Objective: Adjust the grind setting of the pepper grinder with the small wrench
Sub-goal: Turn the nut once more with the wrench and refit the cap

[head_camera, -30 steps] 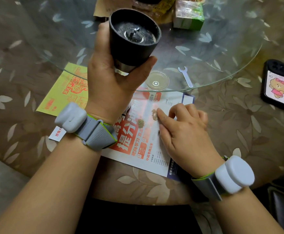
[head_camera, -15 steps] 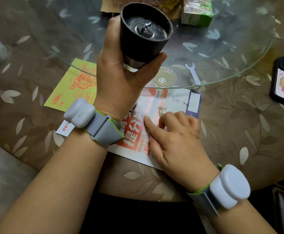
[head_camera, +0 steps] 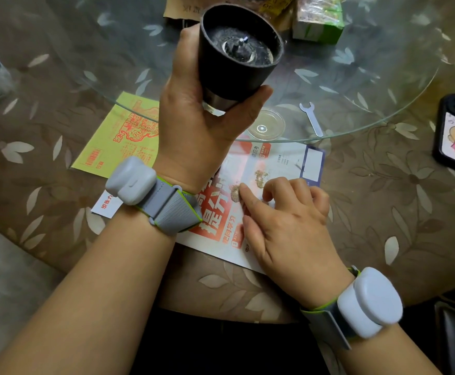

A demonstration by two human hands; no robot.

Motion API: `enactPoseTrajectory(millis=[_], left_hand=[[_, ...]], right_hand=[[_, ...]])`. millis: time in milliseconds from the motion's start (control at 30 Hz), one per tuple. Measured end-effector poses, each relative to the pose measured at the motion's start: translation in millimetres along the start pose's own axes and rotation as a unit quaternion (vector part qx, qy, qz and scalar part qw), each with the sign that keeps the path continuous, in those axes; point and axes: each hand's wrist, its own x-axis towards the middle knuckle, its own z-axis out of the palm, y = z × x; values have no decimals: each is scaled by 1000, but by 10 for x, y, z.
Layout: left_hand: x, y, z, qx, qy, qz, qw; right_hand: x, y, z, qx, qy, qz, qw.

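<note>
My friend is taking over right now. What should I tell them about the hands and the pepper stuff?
Left hand grips the pepper grinder upside down, burr showing.
Right hand rests on the leaflet, index fingertip touching a small pile of ground pepper; it holds nothing.
The small wrench lies untouched on the glass turntable, beside a clear lid.
Done: test grinds on paper. Left: pick up the wrench and turn the adjuster.

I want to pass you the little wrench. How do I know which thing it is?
Look at the round glass turntable, near its front edge. Right of the clear plastic lid lies the small wrench: flat, silvery metal, with a forked open end. Nothing else there is metal and thin.
</note>
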Motion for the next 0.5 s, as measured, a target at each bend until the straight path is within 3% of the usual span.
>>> enactPoseTrajectory(millis=[500], left_hand=[[-24,-7,17,2,-15,27,1000]], right_hand=[[-5,35,33,31,3,20,999]])
